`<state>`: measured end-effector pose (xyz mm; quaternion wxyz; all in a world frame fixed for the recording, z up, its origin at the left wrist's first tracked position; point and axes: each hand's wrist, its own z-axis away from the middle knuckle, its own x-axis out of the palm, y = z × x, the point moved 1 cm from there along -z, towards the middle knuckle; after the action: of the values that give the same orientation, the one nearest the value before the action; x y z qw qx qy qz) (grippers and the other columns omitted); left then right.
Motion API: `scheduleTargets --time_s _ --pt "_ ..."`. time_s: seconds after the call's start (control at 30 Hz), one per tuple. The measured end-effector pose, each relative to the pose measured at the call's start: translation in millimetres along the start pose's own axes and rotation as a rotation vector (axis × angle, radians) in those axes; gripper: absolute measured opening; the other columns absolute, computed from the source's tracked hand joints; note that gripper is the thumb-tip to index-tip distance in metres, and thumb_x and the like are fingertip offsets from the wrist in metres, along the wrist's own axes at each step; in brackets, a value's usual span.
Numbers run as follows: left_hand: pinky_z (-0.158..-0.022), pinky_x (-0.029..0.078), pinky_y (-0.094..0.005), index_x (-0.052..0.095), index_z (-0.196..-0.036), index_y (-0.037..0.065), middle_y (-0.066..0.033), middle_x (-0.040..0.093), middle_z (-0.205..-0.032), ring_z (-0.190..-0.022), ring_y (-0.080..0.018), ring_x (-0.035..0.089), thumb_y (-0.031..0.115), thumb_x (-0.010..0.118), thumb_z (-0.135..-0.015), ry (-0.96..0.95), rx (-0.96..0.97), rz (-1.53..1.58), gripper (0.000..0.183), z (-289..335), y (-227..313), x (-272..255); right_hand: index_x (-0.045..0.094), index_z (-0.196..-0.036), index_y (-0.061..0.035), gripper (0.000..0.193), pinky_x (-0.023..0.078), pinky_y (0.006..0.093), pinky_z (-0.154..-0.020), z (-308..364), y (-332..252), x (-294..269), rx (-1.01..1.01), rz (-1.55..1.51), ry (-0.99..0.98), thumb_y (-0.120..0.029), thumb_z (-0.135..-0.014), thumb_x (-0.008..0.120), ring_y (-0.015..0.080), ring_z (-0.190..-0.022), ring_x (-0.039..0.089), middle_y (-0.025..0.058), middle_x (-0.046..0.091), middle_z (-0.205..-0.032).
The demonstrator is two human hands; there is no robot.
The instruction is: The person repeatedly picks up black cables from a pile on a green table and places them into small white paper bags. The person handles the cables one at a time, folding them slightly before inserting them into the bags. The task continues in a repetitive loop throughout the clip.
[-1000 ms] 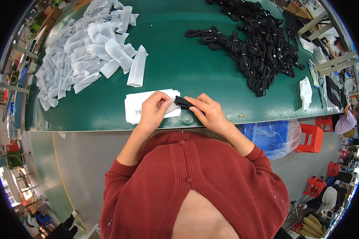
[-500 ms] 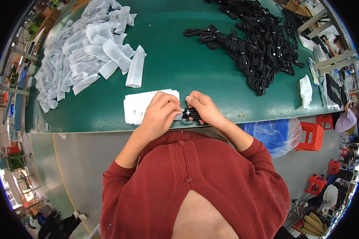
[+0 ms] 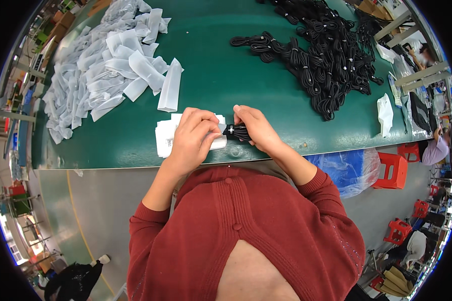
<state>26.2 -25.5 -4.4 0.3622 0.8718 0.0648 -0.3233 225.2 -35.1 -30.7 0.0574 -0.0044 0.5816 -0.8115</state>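
Between my two hands, just above the table's near edge, is a coiled black cable (image 3: 236,132) tied with a band. My right hand (image 3: 258,131) is closed on its right end, thumb and fingers around the coil. My left hand (image 3: 192,134) pinches a whitish translucent plastic sleeve (image 3: 222,128) at the coil's left end; most of this sleeve is hidden behind the fingers. Under and beside my left hand lies a stack of white printed paper slips (image 3: 164,135). A single sleeve (image 3: 171,86) lies just beyond the slips.
A heap of translucent sleeves (image 3: 93,75) covers the far left of the green table (image 3: 206,60). Many coiled black cables (image 3: 326,65) are piled at the far right. A crumpled white plastic piece (image 3: 384,115) lies near the right edge. Red stools (image 3: 390,170) stand beyond it.
Both hands have lifted slightly away from me with the cable coil. The left hand has shifted a little left, covering more of the slips.
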Motion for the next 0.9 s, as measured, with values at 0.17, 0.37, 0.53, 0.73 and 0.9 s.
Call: scheduleTargets --time_s 0.17,0.37,0.53,0.73,0.9 --pt "-0.081 0.046 -0.0358 0.06 -0.083 0.003 -0.0096 0.062 -0.098 -0.092 -0.0265 0.056 0.001 0.07 -0.078 0.098 -0.059 -0.001 0.011 0 -9 -9 0.055 -0.085 0.0003 0.039 0.04 0.0326 -0.058 3 5 -1 -0.172 0.142 0.077 -0.034 -0.102 0.05 0.0143 -0.06 0.045 0.0074 0.053 -0.067" --pt "-0.085 0.044 -0.0337 0.059 -0.085 0.002 -0.0102 0.062 -0.096 -0.093 -0.0241 0.056 0.005 0.068 -0.085 0.158 -0.195 0.099 0.01 12 -24 0 0.055 -0.084 -0.0012 0.03 0.036 0.0293 -0.053 7 8 -4 -0.203 0.172 0.098 -0.027 -0.099 0.059 0.0085 -0.059 0.041 0.0019 0.05 -0.063" --pt "-0.085 0.044 -0.0326 0.059 -0.086 0.002 -0.0096 0.06 -0.095 -0.093 -0.0228 0.056 0.005 0.068 -0.086 0.186 -0.195 0.124 0.01 18 -27 13 0.056 -0.084 -0.0007 0.029 0.036 0.0287 -0.054 11 11 -20 -0.184 0.163 0.139 -0.026 -0.097 0.061 0.0074 -0.06 0.042 0.0006 0.052 -0.063" --pt "-0.082 0.044 -0.0288 0.061 -0.088 0.001 -0.0074 0.06 -0.096 -0.088 -0.0173 0.055 0.003 0.068 -0.086 0.263 -0.319 0.163 0.007 21 -35 0 0.061 -0.09 -0.0016 0.021 0.042 0.029 -0.057 12 36 -68 -0.375 0.303 0.451 -0.021 -0.091 0.068 0.0097 -0.06 0.048 0.0025 0.057 -0.065" --pt "-0.081 0.044 -0.0283 0.064 -0.089 0.001 -0.0062 0.061 -0.097 -0.088 -0.0156 0.055 0.004 0.07 -0.085 0.235 -0.351 0.252 0.008 22 -33 12 0.062 -0.102 -0.0039 0.029 0.048 0.0328 -0.062 37 -21 -81 -0.43 0.684 0.481 -0.016 -0.08 0.077 0.0198 -0.066 0.062 0.0098 0.064 -0.077"
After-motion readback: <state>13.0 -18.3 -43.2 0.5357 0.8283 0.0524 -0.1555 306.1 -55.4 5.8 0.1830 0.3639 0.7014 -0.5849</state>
